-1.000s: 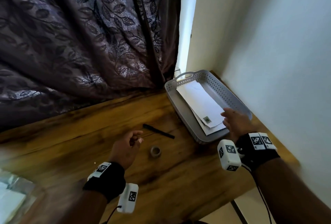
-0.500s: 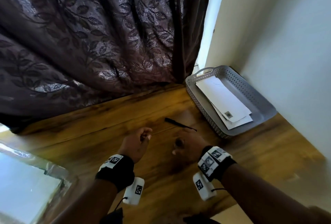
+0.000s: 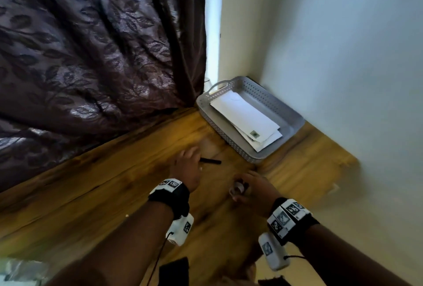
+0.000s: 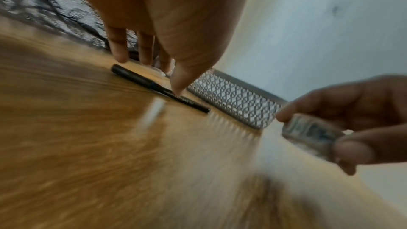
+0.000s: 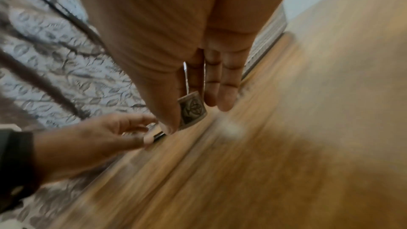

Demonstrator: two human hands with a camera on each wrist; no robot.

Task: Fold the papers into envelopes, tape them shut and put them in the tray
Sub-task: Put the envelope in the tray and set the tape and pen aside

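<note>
Holding tape roll (image 3: 238, 188) pinched in right grip (image 3: 254, 188); left grip (image 3: 186, 166) wide, touching pen (image 3: 210, 161) on tabletop (image 3: 91, 194). Envelopes (image 3: 247, 116) in tray (image 3: 290, 117). Next, probably: fresh paper.

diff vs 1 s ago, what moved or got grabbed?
The right hand left the tray, came back over the table and took hold of the tape roll, now pinched. The left hand reached forward to the black pen, fingers open above it. Envelopes and pen unmoved.
</note>
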